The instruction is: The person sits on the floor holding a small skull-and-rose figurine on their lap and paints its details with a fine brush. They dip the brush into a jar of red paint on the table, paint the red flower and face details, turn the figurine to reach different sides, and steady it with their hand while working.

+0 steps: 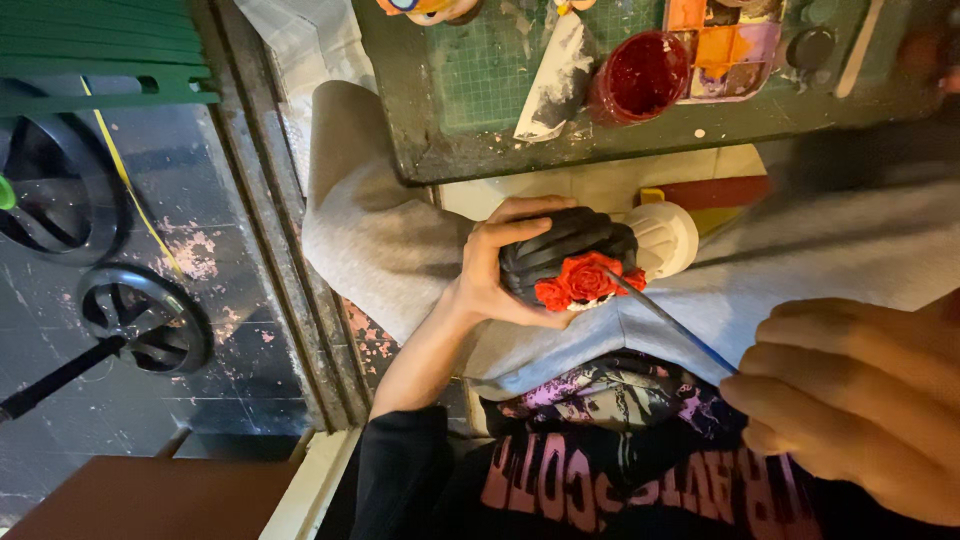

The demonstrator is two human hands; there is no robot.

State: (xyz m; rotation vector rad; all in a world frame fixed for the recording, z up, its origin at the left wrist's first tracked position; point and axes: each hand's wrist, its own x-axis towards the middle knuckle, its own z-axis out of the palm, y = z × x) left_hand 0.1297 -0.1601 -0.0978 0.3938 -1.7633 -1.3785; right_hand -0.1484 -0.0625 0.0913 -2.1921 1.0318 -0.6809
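My left hand (497, 268) grips a small figurine (580, 260) above my lap: its head has black ridged hair, red flowers at the side and a white unpainted part (663, 238) behind. My right hand (868, 405), close to the camera at the lower right, holds a thin paintbrush (668, 320). The brush tip touches the red flowers (587, 278).
A stained green cutting mat on a table (480, 90) lies ahead, with a red paint cup (640, 75), a paint palette (722, 48) and a white smeared tool (555, 80). Grey trousers cover my knees. A wheeled cart base (140, 315) stands on the dark floor at the left.
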